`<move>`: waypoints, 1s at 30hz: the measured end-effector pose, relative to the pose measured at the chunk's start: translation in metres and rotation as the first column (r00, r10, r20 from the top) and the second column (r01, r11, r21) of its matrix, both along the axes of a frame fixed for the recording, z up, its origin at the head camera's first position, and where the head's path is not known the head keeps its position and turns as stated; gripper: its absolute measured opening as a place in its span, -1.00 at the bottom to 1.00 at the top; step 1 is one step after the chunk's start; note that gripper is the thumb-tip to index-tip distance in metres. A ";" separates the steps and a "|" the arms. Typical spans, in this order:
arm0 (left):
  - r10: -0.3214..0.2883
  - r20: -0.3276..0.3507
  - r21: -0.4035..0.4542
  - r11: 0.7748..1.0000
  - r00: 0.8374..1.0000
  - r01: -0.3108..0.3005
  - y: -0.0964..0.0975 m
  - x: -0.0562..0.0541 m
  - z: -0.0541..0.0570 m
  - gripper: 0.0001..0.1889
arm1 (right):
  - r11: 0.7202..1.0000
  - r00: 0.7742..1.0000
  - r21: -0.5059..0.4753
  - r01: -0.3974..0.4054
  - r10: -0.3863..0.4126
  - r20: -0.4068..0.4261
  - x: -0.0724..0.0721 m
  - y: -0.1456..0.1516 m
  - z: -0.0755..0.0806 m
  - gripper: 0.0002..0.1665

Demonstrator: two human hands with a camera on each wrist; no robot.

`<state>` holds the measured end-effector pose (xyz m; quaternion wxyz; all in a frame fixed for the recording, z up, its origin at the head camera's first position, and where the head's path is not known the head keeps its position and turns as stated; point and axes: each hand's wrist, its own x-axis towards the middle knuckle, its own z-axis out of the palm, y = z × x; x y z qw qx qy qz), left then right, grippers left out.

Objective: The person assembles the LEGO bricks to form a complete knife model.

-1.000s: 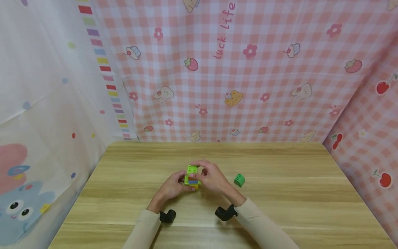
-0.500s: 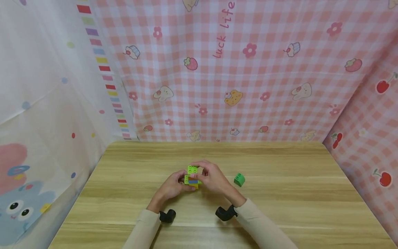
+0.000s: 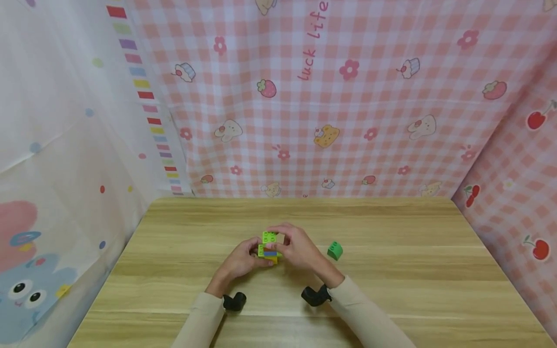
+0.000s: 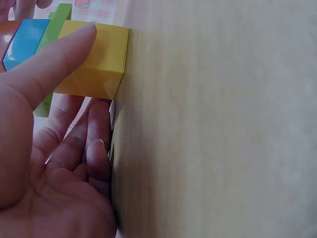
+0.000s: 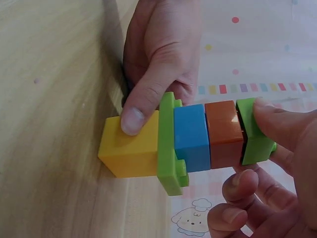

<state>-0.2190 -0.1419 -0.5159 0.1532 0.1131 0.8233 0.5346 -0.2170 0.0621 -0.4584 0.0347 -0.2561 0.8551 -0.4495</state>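
A stack of toy building bricks stands on the table between both hands. At its base is a yellow brick (image 5: 133,161), then a wider light green plate (image 5: 167,158), a blue brick (image 5: 193,141) and an orange-brown brick (image 5: 225,136). Topmost sits a light green brick (image 5: 253,144), with a thin dark gap showing below it in the right wrist view. The left hand (image 3: 241,259) holds the yellow brick, its thumb along one face. The right hand (image 3: 299,247) pinches the top green brick between thumb and fingers, its other fingers curled beside the stack.
A darker green brick with a curved side (image 3: 335,251) lies on the wooden table (image 3: 404,270), to the right of the right hand. Black wrist cameras sit on both wrists. Printed cloths hang behind the table and at both sides.
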 end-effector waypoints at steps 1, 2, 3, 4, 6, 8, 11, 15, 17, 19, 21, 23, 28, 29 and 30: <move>0.002 -0.001 -0.003 1.000 1.000 -0.002 0.000 0.000 0.000 -0.65 | 1.000 1.000 0.010 -0.004 0.004 -0.009 0.000 0.000 0.001 -0.59; 0.003 -0.002 -0.006 1.000 1.000 -0.003 0.000 0.000 0.001 -0.65 | 1.000 1.000 0.019 -0.007 0.007 -0.017 -0.001 0.000 0.001 -0.59; 0.003 0.000 -0.003 1.000 1.000 -0.003 0.000 0.000 0.001 -0.65 | 1.000 1.000 0.026 -0.010 0.010 -0.022 -0.001 0.000 0.002 -0.59; 0.004 0.002 -0.001 1.000 1.000 -0.004 0.000 0.000 0.001 -0.65 | 0.999 0.999 0.029 -0.013 0.014 -0.029 -0.002 0.000 0.002 -0.59; 0.004 0.000 0.002 1.000 1.000 -0.004 0.000 0.000 0.001 -0.65 | 0.999 0.999 0.035 -0.021 0.022 -0.043 -0.002 0.000 0.002 -0.58; 0.004 -0.001 0.008 1.000 1.000 -0.004 0.000 0.000 0.001 -0.65 | 0.999 0.998 0.038 -0.027 0.029 -0.052 -0.003 0.000 0.002 -0.58; 0.002 -0.008 0.013 1.000 1.000 -0.002 -0.001 0.000 0.000 -0.66 | 0.998 0.997 0.047 -0.033 0.036 -0.063 -0.002 0.000 0.002 -0.57; 0.001 -0.017 0.010 1.000 1.000 0.000 -0.002 -0.001 0.000 -0.66 | 0.997 0.996 0.060 -0.038 0.043 -0.082 -0.003 -0.001 0.001 -0.56; 0.001 -0.022 0.006 1.000 1.000 -0.001 -0.003 -0.001 0.000 -0.66 | 0.997 0.995 0.060 -0.038 0.044 -0.093 -0.002 -0.002 0.000 -0.55; 0.001 -0.024 0.000 1.000 1.000 -0.001 -0.003 -0.001 0.001 -0.66 | 0.998 0.994 0.059 -0.034 0.040 -0.101 -0.002 -0.002 -0.001 -0.55; 0.003 -0.023 -0.003 1.000 1.000 -0.003 -0.003 -0.001 0.001 -0.66 | 0.998 0.994 0.051 -0.032 0.037 -0.103 -0.002 -0.002 -0.001 -0.55; 0.006 -0.022 -0.009 1.000 1.000 -0.006 -0.002 0.000 0.001 -0.66 | 0.998 0.994 0.045 -0.033 0.037 -0.106 -0.002 -0.002 -0.002 -0.56; 0.005 -0.012 -0.004 1.000 1.000 -0.005 -0.001 0.000 0.000 -0.66 | 0.998 0.994 0.045 -0.033 0.037 -0.101 -0.001 0.000 -0.003 -0.56; 0.004 -0.008 -0.001 1.000 1.000 -0.004 0.000 0.000 0.000 -0.66 | 0.998 0.995 0.047 -0.030 0.035 -0.098 -0.001 0.000 -0.002 -0.57; 0.002 -0.005 0.001 1.000 1.000 -0.002 0.000 0.000 0.000 -0.65 | 0.998 0.995 0.051 -0.027 0.031 -0.095 -0.001 0.000 -0.002 -0.57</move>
